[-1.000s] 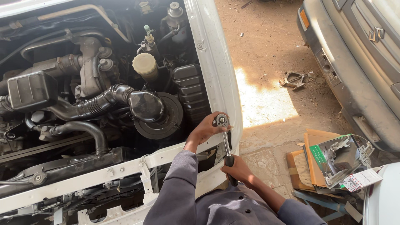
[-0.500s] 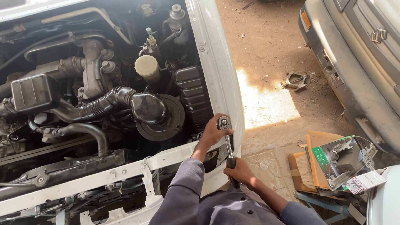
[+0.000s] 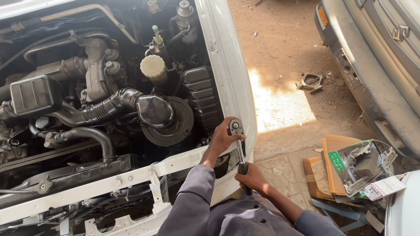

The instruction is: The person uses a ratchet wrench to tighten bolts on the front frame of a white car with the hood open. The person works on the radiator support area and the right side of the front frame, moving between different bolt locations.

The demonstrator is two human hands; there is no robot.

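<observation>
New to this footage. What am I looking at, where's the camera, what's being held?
There is no robot here: a person works with two bare hands, and the single camera sits on their head, looking down over grey sleeves.

Below is the open engine bay of a white vehicle, seen from its front corner. Inside are black hoses, a round black air housing and a reservoir with a cream-coloured cap.

The person holds a ratchet wrench. The left hand cups its metal head against the white body edge; the right hand grips the black handle lower down.

To the right is dirt ground with a patch of sunlight, a small scrap of metal, a pile of cardboard and packaging, and the bumper of a second, grey vehicle.
</observation>
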